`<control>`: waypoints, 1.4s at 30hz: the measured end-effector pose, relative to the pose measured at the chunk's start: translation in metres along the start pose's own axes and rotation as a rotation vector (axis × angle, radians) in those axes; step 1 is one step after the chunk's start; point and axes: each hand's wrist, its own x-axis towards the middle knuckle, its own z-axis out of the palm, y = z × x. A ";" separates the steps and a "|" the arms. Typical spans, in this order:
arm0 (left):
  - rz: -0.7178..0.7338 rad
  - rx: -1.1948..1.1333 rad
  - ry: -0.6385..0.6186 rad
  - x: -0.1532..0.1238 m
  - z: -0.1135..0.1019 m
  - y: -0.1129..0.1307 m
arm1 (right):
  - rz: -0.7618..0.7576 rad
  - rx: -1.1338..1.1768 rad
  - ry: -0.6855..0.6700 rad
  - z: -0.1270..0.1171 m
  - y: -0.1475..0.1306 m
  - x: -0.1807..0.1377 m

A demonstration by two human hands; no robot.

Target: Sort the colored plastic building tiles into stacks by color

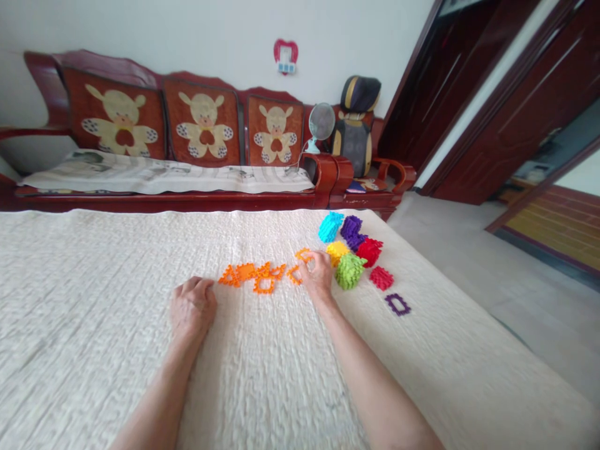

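Several flat orange plastic pieces (255, 275) lie in a loose row on a cream quilted cover (94, 300). My left hand (192, 307) rests knuckles-up on the cover just left of that row, its fingers curled under with nothing visible in them. My right hand (317, 272) is at the row's right end, its fingers pinched on an orange piece (304, 254). Right of that hand stand stacks of pieces: yellow (337, 251), green (349, 270), red (370, 251), purple (352, 230) and cyan (330, 226). A small red stack (381, 277) and a single purple frame (397, 304) lie nearer the cover's right edge.
A dark red wooden sofa (187, 200) with cartoon cushions runs along the far edge of the cover. A small fan (321, 125) and a massage cushion (355, 128) sit at its right end. Grey floor (492, 281) and dark wooden doors (515, 106) lie to the right.
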 end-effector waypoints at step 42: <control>0.051 -0.017 0.071 -0.001 0.004 -0.002 | -0.243 -0.081 -0.337 -0.015 -0.002 -0.027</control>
